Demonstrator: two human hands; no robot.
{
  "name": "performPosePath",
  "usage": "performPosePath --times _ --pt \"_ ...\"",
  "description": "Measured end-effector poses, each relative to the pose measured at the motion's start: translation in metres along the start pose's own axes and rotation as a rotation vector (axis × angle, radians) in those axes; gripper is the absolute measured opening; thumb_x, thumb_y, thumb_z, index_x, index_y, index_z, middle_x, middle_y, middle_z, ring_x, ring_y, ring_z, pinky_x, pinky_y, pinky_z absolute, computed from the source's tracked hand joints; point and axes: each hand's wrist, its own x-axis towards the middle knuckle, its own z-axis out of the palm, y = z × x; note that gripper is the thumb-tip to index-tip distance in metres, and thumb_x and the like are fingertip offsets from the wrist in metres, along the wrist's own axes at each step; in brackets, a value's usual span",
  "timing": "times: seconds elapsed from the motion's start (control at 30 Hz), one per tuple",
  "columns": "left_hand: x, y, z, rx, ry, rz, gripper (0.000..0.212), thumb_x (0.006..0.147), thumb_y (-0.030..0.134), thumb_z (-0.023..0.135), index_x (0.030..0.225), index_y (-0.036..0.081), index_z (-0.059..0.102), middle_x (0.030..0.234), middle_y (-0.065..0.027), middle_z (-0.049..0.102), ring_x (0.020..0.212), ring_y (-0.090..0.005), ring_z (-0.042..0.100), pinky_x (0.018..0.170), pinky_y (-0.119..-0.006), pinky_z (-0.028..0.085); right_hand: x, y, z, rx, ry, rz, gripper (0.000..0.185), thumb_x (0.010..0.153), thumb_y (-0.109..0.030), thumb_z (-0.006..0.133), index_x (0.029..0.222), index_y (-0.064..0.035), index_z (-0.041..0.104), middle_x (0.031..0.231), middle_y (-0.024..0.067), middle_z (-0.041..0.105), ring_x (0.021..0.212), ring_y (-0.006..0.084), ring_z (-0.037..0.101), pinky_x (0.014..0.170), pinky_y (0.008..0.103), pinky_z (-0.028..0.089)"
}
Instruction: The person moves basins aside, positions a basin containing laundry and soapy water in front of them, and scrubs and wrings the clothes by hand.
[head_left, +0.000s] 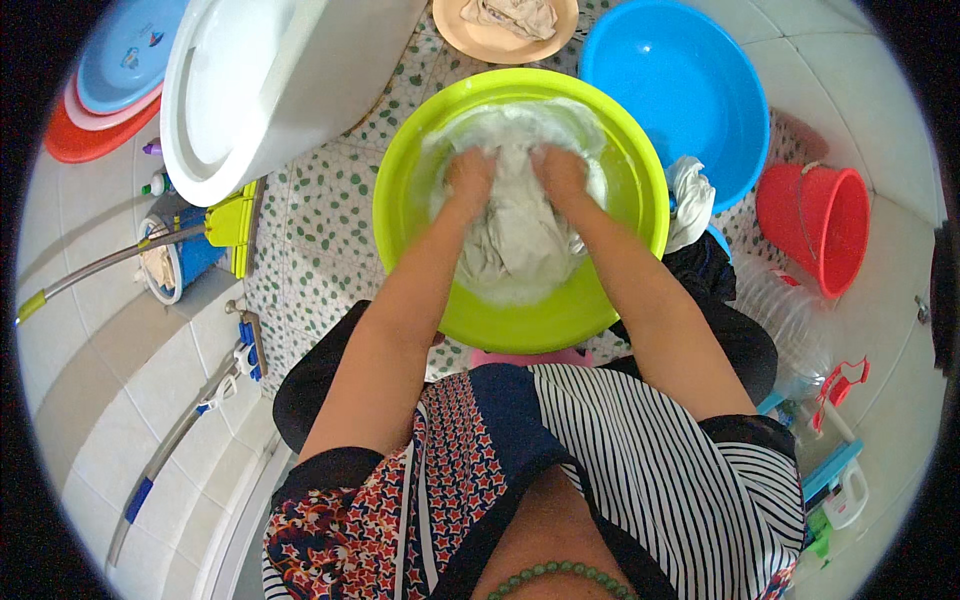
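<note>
A large lime-green plastic basin (525, 330) stands in front of me, holding sudsy water and a soaked white cloth (517, 217). My left hand (471, 176) presses into the cloth on its left side, fingers partly sunk in the foam. On the other side of the cloth, my right hand (561, 174) is down in the suds, its fingertips hidden too. Both hands touch the cloth, but whether the fingers grip it cannot be seen. White foam lies around the cloth inside the basin.
A blue basin (667, 90) stands at upper right, with a white cloth (690, 201) by its rim. Ahead is a beige basin (506, 51) holding a crumpled cloth (517, 16). A red bucket (810, 221) is at right, a white toilet (330, 82) upper left, and a squeegee-like yellow-green tool (231, 225) left.
</note>
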Motion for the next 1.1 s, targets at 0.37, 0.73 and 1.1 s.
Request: performPosePath --times 0.37,0.73,1.1 --pt "-0.035 0.01 -0.008 -1.03 0.125 -0.254 0.038 0.085 0.03 0.057 0.107 0.0 0.059 0.092 -0.0135 0.065 0.086 -0.0259 0.061 0.08 -0.035 0.047 -0.018 -0.007 0.021 0.505 0.144 0.015 0.031 0.083 -0.03 0.055 0.086 0.0001 0.063 0.083 0.0208 0.063 0.08 0.0327 0.061 0.072 0.04 0.046" --pt "-0.07 0.042 0.011 -1.842 -0.664 -0.351 0.024 0.089 0.027 0.05 0.099 0.008 0.06 0.097 -0.0087 0.064 0.079 -0.022 0.064 0.071 -0.037 0.054 -0.029 -0.032 -0.01 0.282 0.423 -0.058 0.028 0.081 -0.02 0.047 0.068 -0.0008 0.063 0.068 0.0177 0.063 0.059 0.0313 0.062 0.057 0.0452 0.049" --pt "-0.071 0.005 -0.019 -1.879 -0.67 -0.266 0.031 0.091 0.029 0.05 0.107 0.003 0.056 0.102 -0.0112 0.062 0.092 -0.025 0.06 0.083 -0.04 0.048 -0.096 -0.105 -0.007 0.208 0.415 -0.41 0.018 0.076 -0.017 0.054 0.066 -0.0025 0.059 0.067 0.0176 0.061 0.058 0.0302 0.062 0.052 0.0403 0.05"
